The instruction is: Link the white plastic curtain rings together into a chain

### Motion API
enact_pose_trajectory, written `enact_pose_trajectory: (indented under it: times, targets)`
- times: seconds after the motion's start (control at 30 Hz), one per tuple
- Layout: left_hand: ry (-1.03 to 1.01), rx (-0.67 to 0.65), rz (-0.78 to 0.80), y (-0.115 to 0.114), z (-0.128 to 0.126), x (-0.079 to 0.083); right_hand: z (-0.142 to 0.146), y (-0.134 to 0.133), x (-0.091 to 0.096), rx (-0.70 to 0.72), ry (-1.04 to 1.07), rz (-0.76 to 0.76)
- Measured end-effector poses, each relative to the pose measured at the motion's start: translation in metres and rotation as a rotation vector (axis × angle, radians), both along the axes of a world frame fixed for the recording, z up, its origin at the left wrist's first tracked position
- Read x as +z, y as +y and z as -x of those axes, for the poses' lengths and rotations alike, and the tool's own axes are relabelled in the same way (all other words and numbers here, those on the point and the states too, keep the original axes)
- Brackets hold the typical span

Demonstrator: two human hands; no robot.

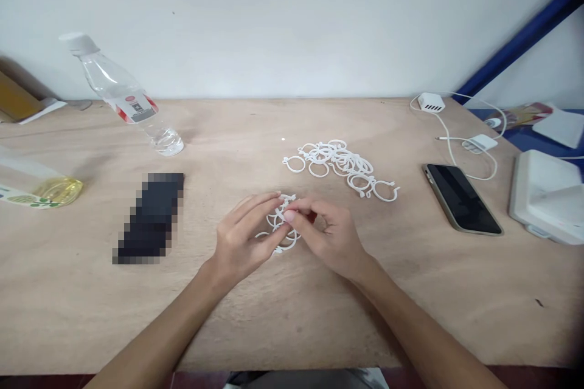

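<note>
Near the middle of the table my left hand point(246, 234) and my right hand point(326, 231) meet fingertip to fingertip. Between them is a white plastic curtain ring, partly hidden by the fingers. The right thumb and forefinger pinch it; the left thumb and fingers close on its other side. Several more white rings point(285, 247) lie on the wood just under my hands. Farther back and to the right spreads a loose pile of the same rings point(337, 159), thin hoops with small eyelets, some overlapping.
On the left of the wooden table point(274, 316) stand a clear bottle point(132, 103) and a bottle with yellow liquid point(50, 188), beside a pixelated dark rectangle point(150, 219). To the right are a phone point(463, 197), a white charger point(431, 102) with cable and a white device point(547, 194).
</note>
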State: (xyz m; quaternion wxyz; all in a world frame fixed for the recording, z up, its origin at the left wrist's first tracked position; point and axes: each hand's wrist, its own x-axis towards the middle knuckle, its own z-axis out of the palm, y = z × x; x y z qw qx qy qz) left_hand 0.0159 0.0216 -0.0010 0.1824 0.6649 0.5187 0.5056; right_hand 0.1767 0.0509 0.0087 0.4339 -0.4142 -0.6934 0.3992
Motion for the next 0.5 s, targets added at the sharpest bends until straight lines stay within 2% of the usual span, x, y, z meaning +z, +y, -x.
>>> enact_pose_trajectory:
  times: [0.1,0.2,0.3,0.5]
  targets:
    - [-0.349,0.066,0.229,0.003,-0.002,0.008,-0.007,0.008,0.002,-0.141,0.077,0.099]
    - [-0.663,-0.018,0.398,0.006,-0.002,0.014,-0.010,0.013,0.003,-0.107,0.194,0.254]
    - [-0.739,-0.086,0.466,0.007,-0.003,0.015,-0.007,0.013,0.003,0.007,0.316,0.365]
    - [-0.754,-0.119,0.551,0.006,-0.007,0.017,-0.001,0.011,0.000,0.008,0.407,0.437]
